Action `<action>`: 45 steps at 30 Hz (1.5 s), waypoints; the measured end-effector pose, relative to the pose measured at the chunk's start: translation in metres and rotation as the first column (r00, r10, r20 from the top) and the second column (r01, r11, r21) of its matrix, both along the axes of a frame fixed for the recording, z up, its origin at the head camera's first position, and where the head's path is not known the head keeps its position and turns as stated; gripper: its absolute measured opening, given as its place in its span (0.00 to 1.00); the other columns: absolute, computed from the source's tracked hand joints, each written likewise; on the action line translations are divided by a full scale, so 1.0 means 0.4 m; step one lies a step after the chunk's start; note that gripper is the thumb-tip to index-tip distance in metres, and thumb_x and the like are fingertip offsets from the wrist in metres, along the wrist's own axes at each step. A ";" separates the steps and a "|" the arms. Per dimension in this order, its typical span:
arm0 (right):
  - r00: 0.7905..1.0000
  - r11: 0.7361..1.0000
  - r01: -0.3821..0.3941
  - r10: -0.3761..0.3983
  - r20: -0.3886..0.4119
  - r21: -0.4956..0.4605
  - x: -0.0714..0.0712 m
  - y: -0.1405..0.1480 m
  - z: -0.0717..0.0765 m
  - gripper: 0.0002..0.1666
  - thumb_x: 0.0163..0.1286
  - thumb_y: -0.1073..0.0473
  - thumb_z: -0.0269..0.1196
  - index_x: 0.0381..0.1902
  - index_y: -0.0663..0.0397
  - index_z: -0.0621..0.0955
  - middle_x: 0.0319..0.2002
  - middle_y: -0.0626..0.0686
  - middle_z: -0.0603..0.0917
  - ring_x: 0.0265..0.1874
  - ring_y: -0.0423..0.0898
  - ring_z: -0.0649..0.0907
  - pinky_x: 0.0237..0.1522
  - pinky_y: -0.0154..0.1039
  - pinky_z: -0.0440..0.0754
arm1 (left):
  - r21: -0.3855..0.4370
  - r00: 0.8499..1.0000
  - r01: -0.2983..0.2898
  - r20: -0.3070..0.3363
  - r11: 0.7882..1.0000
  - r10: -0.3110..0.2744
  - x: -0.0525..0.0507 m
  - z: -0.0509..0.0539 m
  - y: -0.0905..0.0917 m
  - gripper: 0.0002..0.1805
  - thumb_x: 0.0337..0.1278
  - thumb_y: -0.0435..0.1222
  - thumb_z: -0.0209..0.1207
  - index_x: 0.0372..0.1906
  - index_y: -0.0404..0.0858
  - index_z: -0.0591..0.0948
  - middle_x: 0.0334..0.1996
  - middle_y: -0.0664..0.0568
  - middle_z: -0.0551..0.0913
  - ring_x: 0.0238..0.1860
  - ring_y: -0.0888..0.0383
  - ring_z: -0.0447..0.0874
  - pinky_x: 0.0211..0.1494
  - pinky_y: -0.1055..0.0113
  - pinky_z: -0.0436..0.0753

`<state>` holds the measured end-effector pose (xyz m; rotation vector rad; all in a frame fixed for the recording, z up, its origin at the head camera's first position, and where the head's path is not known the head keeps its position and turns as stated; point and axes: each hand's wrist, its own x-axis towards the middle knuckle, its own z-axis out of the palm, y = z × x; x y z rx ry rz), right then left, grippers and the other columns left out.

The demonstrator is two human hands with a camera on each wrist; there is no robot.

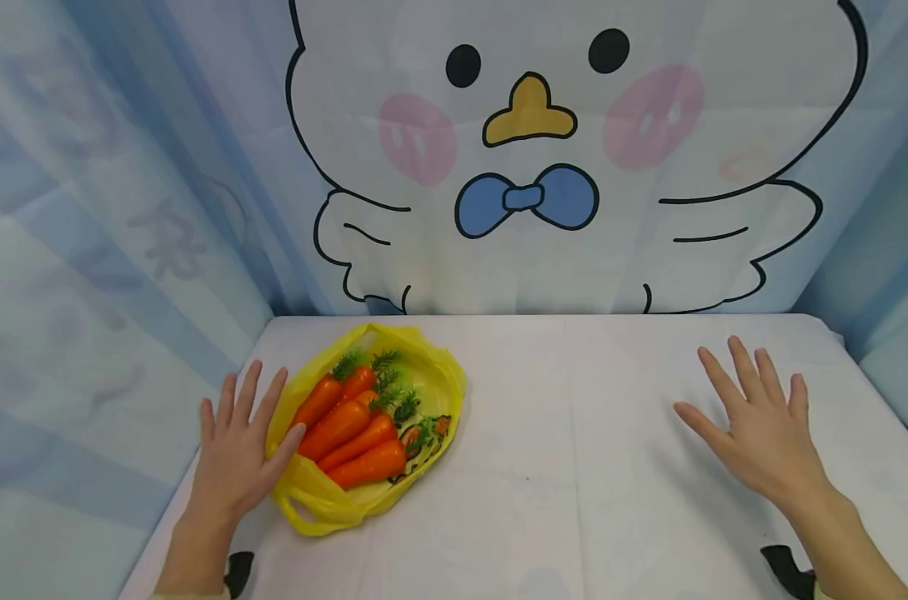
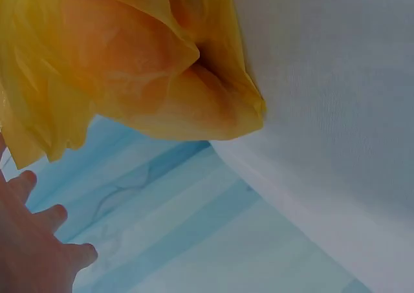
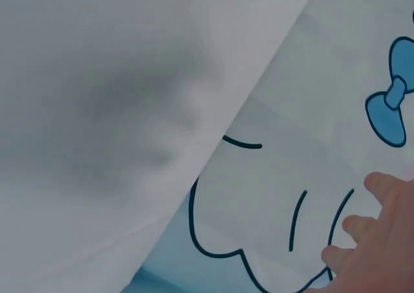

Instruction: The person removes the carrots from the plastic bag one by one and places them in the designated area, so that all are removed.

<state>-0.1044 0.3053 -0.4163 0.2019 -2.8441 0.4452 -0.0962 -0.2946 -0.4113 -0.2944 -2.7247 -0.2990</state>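
Clearly, both hands (image 1: pixel 236 454) (image 1: pixel 769 437) are splayed wide, the left perhaps touching the yellow bag (image 1: pixel 443 383) of carrots (image 1: pixel 338 427).

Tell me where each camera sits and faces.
On head: faces forward and down at carrots in a yellow plastic bag; left hand, right hand show.
On left wrist: faces bag, curtain; left hand partly shows.
On right wrist: faces white table, printed bow tie; right hand partly shows.
Head and left wrist share the bag.
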 end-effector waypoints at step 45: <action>0.909 0.877 -0.416 0.408 -0.084 -0.241 -0.142 -0.441 -0.002 0.49 0.69 0.41 0.65 0.80 0.46 0.58 0.80 0.55 0.51 0.75 0.58 0.60 0.70 0.61 0.64 | 0.491 0.998 -0.024 0.069 0.871 -0.012 -0.046 -0.033 0.019 0.39 0.72 0.45 0.56 0.81 0.48 0.55 0.80 0.46 0.51 0.77 0.38 0.50 0.72 0.30 0.52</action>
